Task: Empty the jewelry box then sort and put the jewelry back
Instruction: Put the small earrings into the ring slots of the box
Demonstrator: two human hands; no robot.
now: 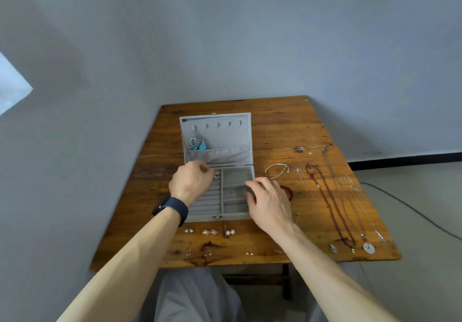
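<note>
A grey velvet jewelry box (235,216) stands open on the wooden table (280,131). Turquoise earrings (197,143) hang on a hook inside the lid. My left hand (191,181), a dark band on its wrist, hovers over the ring rolls at the box's back left with fingers curled; small silvery pieces (217,177) lie beside its fingertips, and whether it pinches one is hidden. My right hand (268,201) rests with relaxed fingers on the box's right rim. Beaded and chain necklaces (330,201) lie stretched out on the right.
A cord bracelet (277,171) and a red bead bracelet (288,191) lie right of the box. Pairs of stud earrings (210,232) and small drop earrings (208,253) are lined up near the table's front edge. A cable (410,206) runs over the floor at right.
</note>
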